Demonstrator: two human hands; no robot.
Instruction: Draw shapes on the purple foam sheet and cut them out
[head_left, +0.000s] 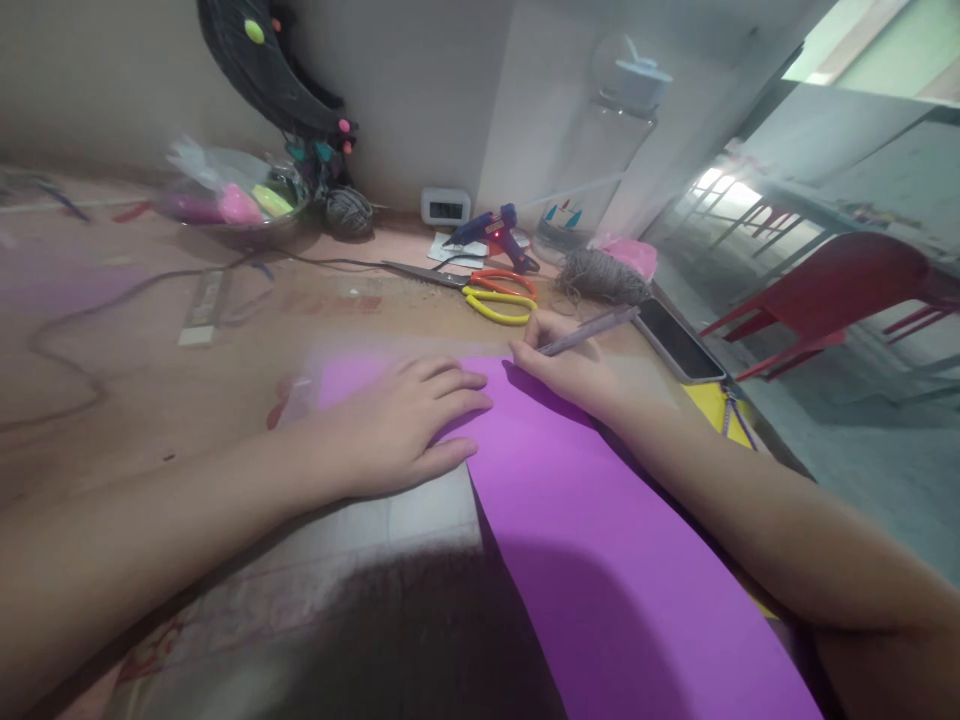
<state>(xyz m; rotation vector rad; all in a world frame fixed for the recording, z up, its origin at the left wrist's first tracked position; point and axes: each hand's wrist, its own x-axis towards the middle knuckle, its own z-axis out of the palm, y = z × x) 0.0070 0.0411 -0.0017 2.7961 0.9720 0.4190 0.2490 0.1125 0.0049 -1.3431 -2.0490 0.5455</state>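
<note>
A long sheet of purple paper [592,540] runs from the middle of the table toward me. My left hand [431,420] lies flat on its left part, fingers spread and pointing right. Beneath that hand and nearer to me is a pale, printed flat piece [390,530], partly in shadow. My right hand [551,350] is closed around a pen [589,332] at the paper's far edge; the pen's tip is hidden by the fingers. Just beyond it lie scissors [499,297] with orange and yellow handles.
At the back stand a blue glue gun [491,232], a small white clock [445,206], a clear bottle [592,150] and a bowl [255,228] with bright bags. Grey yarn [604,277] and a phone [679,340] lie right. A cord [97,385] crosses the left. Beyond the table is a red chair [847,290].
</note>
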